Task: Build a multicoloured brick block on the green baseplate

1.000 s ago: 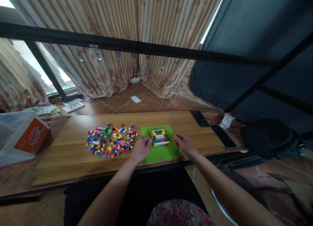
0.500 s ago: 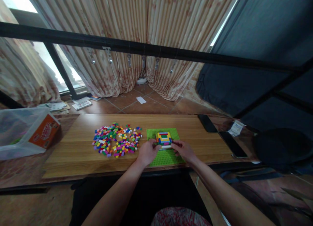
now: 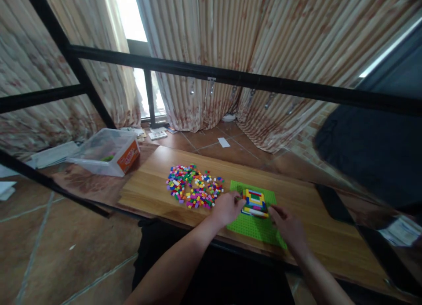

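1. My left hand (image 3: 227,208) rests on the near-left edge of the green baseplate (image 3: 250,226), fingers curled, with the fingertips touching the left side of the brick model (image 3: 254,202). I cannot tell whether they pinch a brick or only press against it.
2. My right hand (image 3: 287,223) lies on the baseplate just right of the model, fingers bent toward its near-right corner and touching or almost touching it; I cannot tell whether it grips anything.
3. The model, built of yellow, blue, red and green layers, stands on the baseplate between my two hands.
4. The pile of loose bricks (image 3: 194,190) lies on the wooden table (image 3: 148,193) just left of and beyond my left hand.
5. A clear plastic box (image 3: 107,152) with an orange label sits well off to the left of my left hand, beyond the table's end.
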The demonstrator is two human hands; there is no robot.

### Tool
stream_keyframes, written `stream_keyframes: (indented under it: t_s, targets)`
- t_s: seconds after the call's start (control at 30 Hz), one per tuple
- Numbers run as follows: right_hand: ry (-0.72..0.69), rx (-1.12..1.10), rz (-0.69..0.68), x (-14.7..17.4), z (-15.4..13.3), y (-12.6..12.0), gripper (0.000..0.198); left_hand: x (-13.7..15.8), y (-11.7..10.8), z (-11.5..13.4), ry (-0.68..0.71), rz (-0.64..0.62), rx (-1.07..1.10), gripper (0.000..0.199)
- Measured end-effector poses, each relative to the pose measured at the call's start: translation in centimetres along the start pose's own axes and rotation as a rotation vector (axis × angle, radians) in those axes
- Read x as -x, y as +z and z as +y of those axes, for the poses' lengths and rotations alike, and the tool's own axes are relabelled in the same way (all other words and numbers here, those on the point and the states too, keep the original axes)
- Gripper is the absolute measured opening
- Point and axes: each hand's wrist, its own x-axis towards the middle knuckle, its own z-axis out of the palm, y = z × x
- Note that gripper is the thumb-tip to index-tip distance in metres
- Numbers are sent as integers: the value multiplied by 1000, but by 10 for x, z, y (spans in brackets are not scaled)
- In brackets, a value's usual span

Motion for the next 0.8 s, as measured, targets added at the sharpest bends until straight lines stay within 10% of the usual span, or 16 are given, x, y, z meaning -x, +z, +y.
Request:
stream_keyframes:
  t_s: [0.1,0.43,0.8]
  targets:
    - [-241,118,91,1,-25,6,43,-6,-23,-1,19,125,75,26]
    - [-665,202,-338,4,-108,118,23,-16,-134,-35,-78,816,748,16]
    - [-838,652,-516,-38,-139,195,26,-8,-153,-32,-104,857,948,17]
